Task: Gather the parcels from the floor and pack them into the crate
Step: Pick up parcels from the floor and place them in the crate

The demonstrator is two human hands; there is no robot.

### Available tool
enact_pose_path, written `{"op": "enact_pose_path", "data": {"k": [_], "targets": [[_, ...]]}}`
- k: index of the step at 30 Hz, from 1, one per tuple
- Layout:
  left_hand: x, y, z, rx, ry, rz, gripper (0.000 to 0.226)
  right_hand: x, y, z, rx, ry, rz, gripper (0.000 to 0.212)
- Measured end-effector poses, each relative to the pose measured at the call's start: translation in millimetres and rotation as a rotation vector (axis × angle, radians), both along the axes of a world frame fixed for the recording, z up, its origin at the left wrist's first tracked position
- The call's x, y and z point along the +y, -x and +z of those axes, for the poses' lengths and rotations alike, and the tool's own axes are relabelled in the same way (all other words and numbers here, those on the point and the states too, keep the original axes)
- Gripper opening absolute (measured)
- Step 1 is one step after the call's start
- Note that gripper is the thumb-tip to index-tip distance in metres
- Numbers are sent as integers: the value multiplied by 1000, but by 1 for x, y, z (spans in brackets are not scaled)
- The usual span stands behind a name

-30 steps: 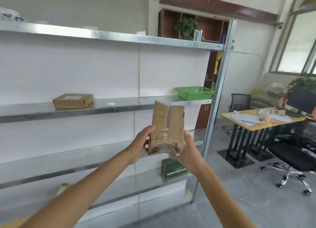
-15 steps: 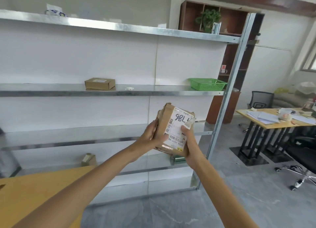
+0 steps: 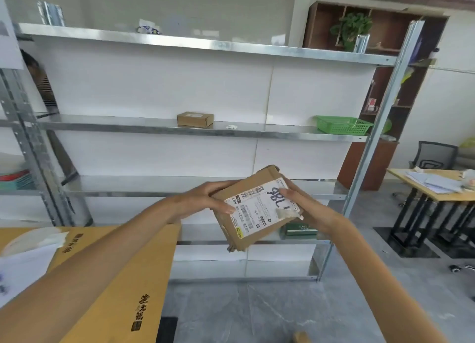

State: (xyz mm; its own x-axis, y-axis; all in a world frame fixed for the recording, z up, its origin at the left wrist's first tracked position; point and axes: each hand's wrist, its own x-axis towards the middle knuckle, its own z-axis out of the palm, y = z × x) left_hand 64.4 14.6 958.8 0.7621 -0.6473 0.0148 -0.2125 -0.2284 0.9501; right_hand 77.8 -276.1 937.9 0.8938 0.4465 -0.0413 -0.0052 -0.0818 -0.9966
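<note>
A labelled cardboard parcel (image 3: 257,209) is being held tilted in mid-air before steel shelving (image 3: 154,131), gripped by the left hand (image 3: 203,201) with fingers (image 3: 226,209) curled over its left edge and by the right hand (image 3: 308,211) along its right edge. Grey floor (image 3: 257,312) is lying open below. A yellow carton (image 3: 123,278) is being kept at lower left, something white showing at its left, while a green basket (image 3: 341,125) is sitting on the middle shelf.

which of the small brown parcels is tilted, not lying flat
The parcel held between left hand and right hand, white label slanted toward the camera. The shelf parcel lies flat.
</note>
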Motion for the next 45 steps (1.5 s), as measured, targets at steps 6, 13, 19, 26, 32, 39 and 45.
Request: {"op": "enact_pose_path", "data": {"k": [6, 13, 19, 26, 32, 39, 45], "targets": [[43, 33, 8, -68, 143, 591, 89, 64, 30, 8, -15, -145, -213, 90], [85, 101, -22, 484, 447, 491, 98, 209, 106, -25, 8, -293, -291, 118], [152, 146, -19, 296, 358, 468, 65, 255, 164, -31, 16, -318, -317, 122], [200, 207, -16, 163, 101, 402, 85, 260, 216, -19, -4, -233, -196, 71], [212, 273, -19, 163, 43, 414, 67, 272, 273, -28, -58, -173, -133, 67], [227, 357, -43, 244, 47, 473, 66, 288, 342, -60, 22, -202, -86, 64], [247, 401, -48, 293, 54, 538, 68, 314, 383, -67, 55, -218, -76, 62]]}}
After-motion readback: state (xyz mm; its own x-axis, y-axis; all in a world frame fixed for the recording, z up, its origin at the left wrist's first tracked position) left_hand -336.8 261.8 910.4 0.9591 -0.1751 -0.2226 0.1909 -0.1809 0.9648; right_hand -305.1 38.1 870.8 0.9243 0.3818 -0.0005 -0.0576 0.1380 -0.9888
